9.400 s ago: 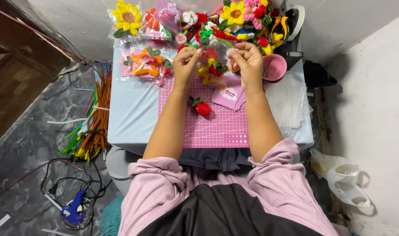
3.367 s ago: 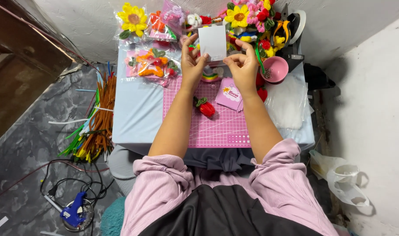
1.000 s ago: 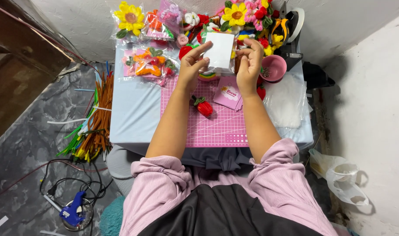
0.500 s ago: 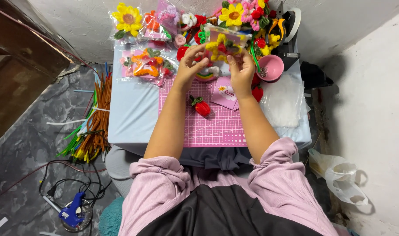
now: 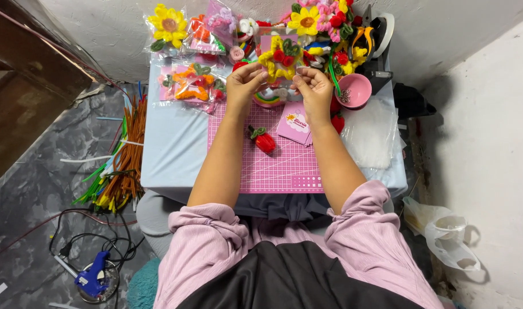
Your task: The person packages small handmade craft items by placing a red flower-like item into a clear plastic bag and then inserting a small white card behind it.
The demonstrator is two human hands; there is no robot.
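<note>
Craft flowers [image 5: 307, 23] and a pink bowl [image 5: 353, 90] crowd the table's far edge. The near pink cutting mat [image 5: 273, 169] lies open, save a red strawberry [image 5: 264, 141].

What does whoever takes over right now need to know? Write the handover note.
Left hand: grips the left edge of the clear packet holding a yellow star with red roses.
Right hand: grips the packet's right edge.
Packet is held up above the far end of the pink cutting mat.
On the mat: one loose red strawberry and a stack of pink cards.
Done: star piece is inside its packet; other bagged flowers lie at the far left.
Left: the strawberry is not bagged.
</note>
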